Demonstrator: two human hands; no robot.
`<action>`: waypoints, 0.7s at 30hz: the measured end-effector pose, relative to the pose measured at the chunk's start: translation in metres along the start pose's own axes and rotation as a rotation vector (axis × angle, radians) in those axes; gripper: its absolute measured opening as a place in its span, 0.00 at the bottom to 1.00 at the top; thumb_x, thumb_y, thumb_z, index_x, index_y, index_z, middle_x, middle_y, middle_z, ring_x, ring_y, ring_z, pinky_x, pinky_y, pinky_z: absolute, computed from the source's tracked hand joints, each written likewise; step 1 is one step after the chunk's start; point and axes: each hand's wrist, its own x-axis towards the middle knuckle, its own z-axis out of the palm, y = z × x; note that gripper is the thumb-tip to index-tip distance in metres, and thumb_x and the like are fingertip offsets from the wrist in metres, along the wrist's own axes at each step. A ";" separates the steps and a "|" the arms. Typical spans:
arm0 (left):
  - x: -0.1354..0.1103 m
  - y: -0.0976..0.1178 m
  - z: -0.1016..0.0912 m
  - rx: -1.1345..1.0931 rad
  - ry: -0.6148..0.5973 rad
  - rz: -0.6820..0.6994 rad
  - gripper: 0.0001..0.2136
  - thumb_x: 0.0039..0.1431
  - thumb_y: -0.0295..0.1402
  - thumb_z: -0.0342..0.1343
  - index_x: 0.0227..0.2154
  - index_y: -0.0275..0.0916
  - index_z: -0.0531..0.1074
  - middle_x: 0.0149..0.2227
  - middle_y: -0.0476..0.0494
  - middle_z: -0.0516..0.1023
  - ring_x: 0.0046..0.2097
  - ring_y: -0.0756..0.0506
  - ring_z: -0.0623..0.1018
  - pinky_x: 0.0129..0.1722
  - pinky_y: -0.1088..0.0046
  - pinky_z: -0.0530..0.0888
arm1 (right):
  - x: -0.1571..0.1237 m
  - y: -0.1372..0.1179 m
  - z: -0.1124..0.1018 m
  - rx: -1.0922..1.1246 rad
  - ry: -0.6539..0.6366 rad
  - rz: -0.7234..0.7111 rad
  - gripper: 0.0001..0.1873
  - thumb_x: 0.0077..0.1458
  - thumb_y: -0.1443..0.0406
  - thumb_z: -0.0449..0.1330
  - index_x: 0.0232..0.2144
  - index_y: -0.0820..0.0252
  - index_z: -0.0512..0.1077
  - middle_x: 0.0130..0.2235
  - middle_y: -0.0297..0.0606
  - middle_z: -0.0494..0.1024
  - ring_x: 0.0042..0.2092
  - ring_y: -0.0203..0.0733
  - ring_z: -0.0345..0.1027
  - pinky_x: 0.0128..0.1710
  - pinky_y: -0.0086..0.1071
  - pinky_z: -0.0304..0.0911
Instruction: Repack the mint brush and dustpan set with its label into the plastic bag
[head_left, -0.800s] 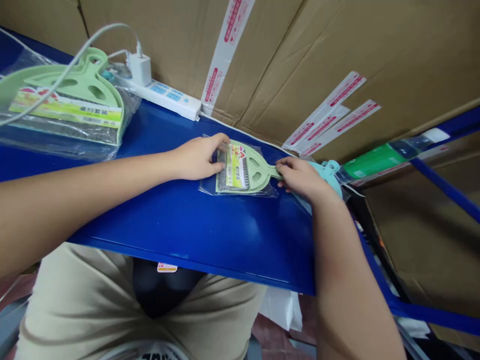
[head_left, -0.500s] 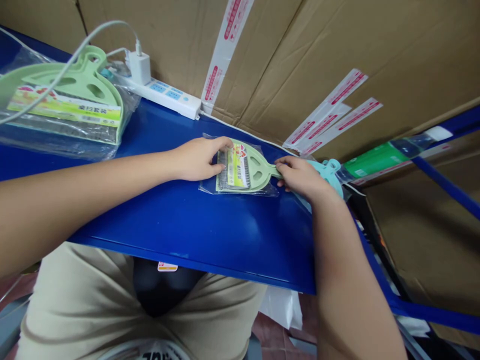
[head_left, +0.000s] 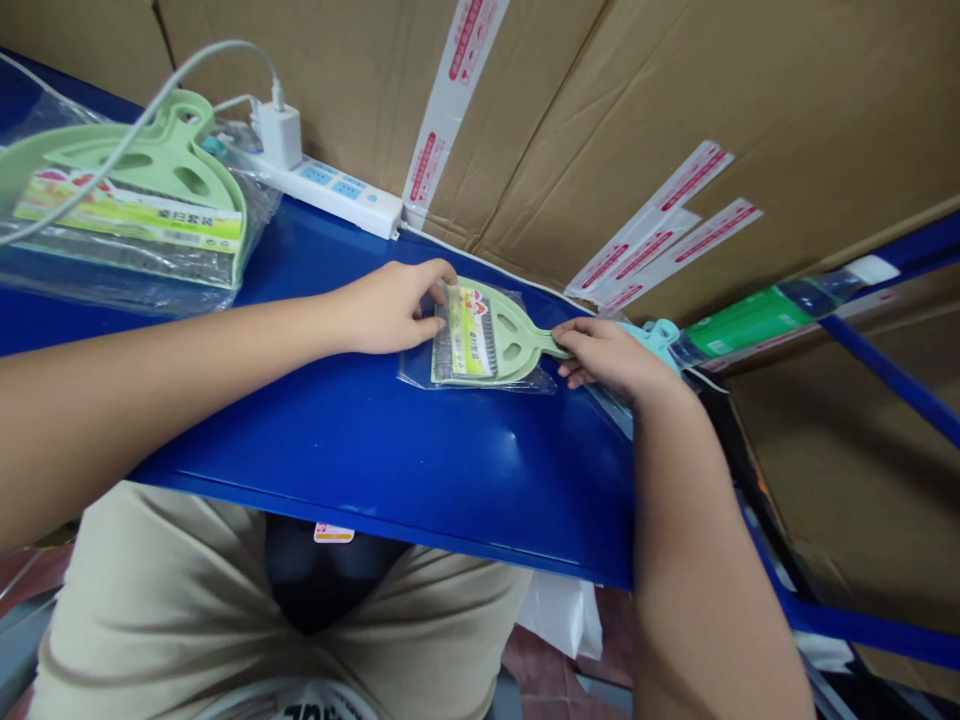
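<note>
A person's left hand is pinching the bristle end of a small green brush through its clear bag. The right hand is pinching the handle. Gripping opposite ends seems to be steadying it flat on the middle of the blue tabletop. A larger bagged dustpan and a power strip are lying far left, and cardboard boxes are walling the back.

Seen from above, a worker's bare left hand and bare right hand extend from uncovered, sleeveless forearms. A loose beige cloth garment covers both thighs, and a white top with dark printed lettering edges the frame.
</note>
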 end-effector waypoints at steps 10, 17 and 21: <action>-0.002 -0.012 -0.010 0.095 0.002 -0.007 0.18 0.65 0.29 0.59 0.55 0.38 0.84 0.45 0.41 0.90 0.48 0.40 0.88 0.55 0.64 0.80 | 0.005 0.007 -0.008 0.422 -0.034 0.091 0.17 0.70 0.81 0.56 0.32 0.60 0.73 0.29 0.34 0.78 0.24 0.31 0.75 0.27 0.19 0.76; -0.005 -0.021 -0.019 0.177 0.007 -0.001 0.14 0.66 0.32 0.58 0.48 0.39 0.87 0.41 0.41 0.90 0.43 0.40 0.88 0.50 0.64 0.81 | 0.007 0.004 0.003 0.548 0.021 0.058 0.17 0.62 0.83 0.62 0.29 0.59 0.72 0.29 0.35 0.79 0.25 0.30 0.74 0.33 0.18 0.78; -0.008 -0.023 -0.026 0.263 0.007 -0.070 0.14 0.69 0.34 0.57 0.47 0.40 0.87 0.36 0.41 0.88 0.44 0.38 0.87 0.50 0.63 0.82 | 0.007 0.003 0.001 0.598 0.078 0.055 0.16 0.62 0.82 0.61 0.30 0.58 0.71 0.27 0.33 0.77 0.25 0.30 0.73 0.32 0.19 0.77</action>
